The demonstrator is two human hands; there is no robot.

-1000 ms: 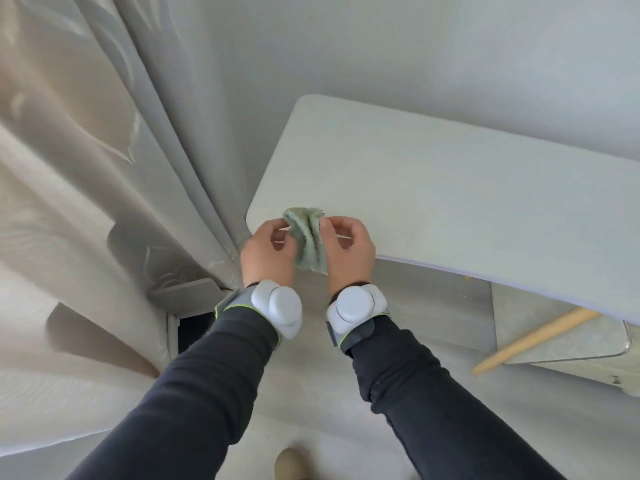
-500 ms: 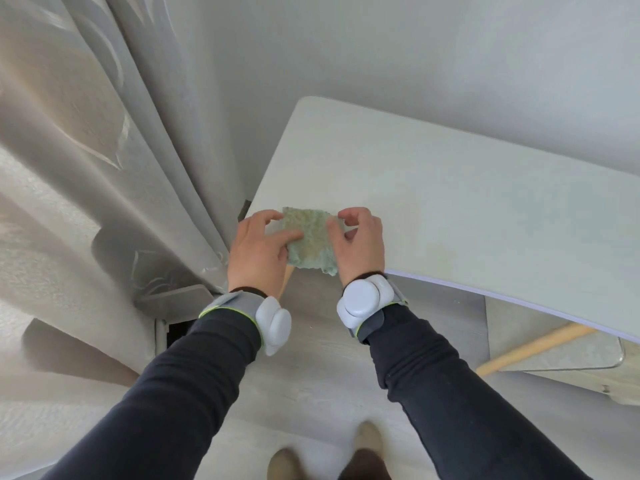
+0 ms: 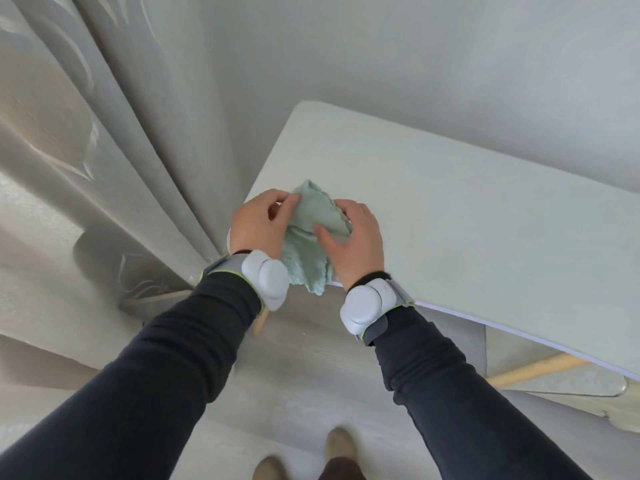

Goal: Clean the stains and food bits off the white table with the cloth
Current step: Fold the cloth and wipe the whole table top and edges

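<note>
**Cloth bunched in both hands at the near-left corner; wipe not under way**

From my remote station I note the left hand point(image 3: 261, 225) pinching the upper left edge of the green cloth point(image 3: 308, 251) between thumb and fingers. The right hand point(image 3: 358, 237) grips the other side, thumb laid across the front and fingers curled behind. The cloth sits crumpled between them at the near-left corner of the white surface point(image 3: 467, 220). Its lower corner hangs past the near edge, over the floor point(image 3: 304, 368). I cannot tell whether any part of it touches the surface. I can make out no stains or food bits on the stretch of surface in view.

Risks, in my judgement:
- **Small contact patch:** a cloth this bunched would meet the surface only in part, so a pass could leave streaks or skip spots.
- **Bits on the floor:** strokes ending at this corner would push them off the edge.
- **Curtain contact:** the curtain point(image 3: 104, 202) hangs just beside the left end, and a wide leftward stroke could drag cloth or hand against it and soil it.
- **Smearing:** a dirty face turned downward would spread the dirt, not lift it.
</note>
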